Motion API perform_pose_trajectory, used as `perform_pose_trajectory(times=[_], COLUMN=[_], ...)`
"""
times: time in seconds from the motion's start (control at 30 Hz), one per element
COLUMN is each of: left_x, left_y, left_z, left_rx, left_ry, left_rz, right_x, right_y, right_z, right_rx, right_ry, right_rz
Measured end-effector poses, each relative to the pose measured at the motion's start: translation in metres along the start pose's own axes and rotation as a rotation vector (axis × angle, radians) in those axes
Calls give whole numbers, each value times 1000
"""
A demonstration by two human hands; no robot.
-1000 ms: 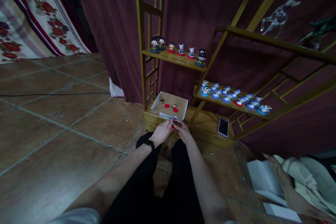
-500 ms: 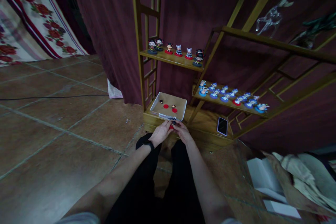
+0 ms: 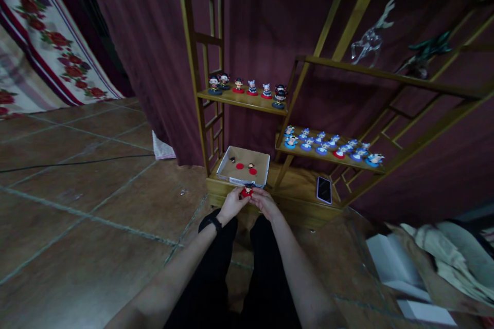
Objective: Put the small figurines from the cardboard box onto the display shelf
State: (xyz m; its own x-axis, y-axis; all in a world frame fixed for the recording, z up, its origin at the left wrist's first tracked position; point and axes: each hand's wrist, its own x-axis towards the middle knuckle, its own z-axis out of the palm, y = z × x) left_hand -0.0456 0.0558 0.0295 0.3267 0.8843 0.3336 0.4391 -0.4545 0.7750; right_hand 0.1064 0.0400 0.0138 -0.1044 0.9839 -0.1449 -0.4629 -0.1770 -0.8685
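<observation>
Between my two hands is a small figurine [image 3: 248, 190] with a dark top and a red base, held just in front of the shallow box. My left hand [image 3: 233, 204] is closed on its left side, near the red base. The fingers of my right hand [image 3: 264, 201] close on it from the right. Inside the cardboard box [image 3: 260, 156] lie red round bases [image 3: 240, 166] and small dark-haired figure parts [image 3: 251, 165]. The box rests on the low wooden ledge of the shelf unit.
Several figurines [image 3: 252, 87] line the upper left shelf, and blue and white ones [image 3: 323, 148] fill the lower right shelf. A phone [image 3: 324, 189] lies on the ledge. Higher up stands a clear deer ornament [image 3: 368, 41]. White boxes [image 3: 393, 262] lie on the floor at right.
The figurine has turned upright in my hands, so its front and red base now show. The camera view has shifted slightly, with the shelves sitting lower and further left.
</observation>
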Motion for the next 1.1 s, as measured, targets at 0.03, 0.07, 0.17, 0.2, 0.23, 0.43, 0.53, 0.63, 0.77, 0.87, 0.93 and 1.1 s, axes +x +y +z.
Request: perform_pose_trajectory(times=[0.03,0.07,0.17,0.2,0.23,0.43,0.53,0.63,0.77,0.87,0.93,1.1], left_x=[0,1,1,2,2,5,5,4,2,2,2,0], left_y=[-1,-1,-1,0,0,-5,-10,-10,-4,0,2,8], left_z=[0,0,-1,-2,-3,-7,-6,-6,-10,-13,-14,-15], left_rx=[-34,-72,-187,-224,-257,-367,-394,-411,-415,-441,-452,-474], left_ry=[10,19,18,8,-4,-75,-52,-50,-102,-131,-145,-199], left_rz=[-7,-16,-74,-96,-117,-181,-188,-184,-197,-201,-198,-205], right_x=[0,0,-1,-1,0,0,-6,-12,-14,-12,-12,-15], right_y=[-1,-1,-2,-2,-2,2,-1,-6,-9,-8,-7,-8], right_z=[0,1,3,4,4,6,8,11,13,12,11,11], right_rx=[-1,-1,0,0,2,10,1,-7,-14,-9,-3,-24], right_ry=[-15,-34,-72,-74,-73,-43,-59,-78,-76,-79,-77,-114], right_rz=[3,2,-9,-14,-20,-35,-55,-62,-34,-22,-17,35])
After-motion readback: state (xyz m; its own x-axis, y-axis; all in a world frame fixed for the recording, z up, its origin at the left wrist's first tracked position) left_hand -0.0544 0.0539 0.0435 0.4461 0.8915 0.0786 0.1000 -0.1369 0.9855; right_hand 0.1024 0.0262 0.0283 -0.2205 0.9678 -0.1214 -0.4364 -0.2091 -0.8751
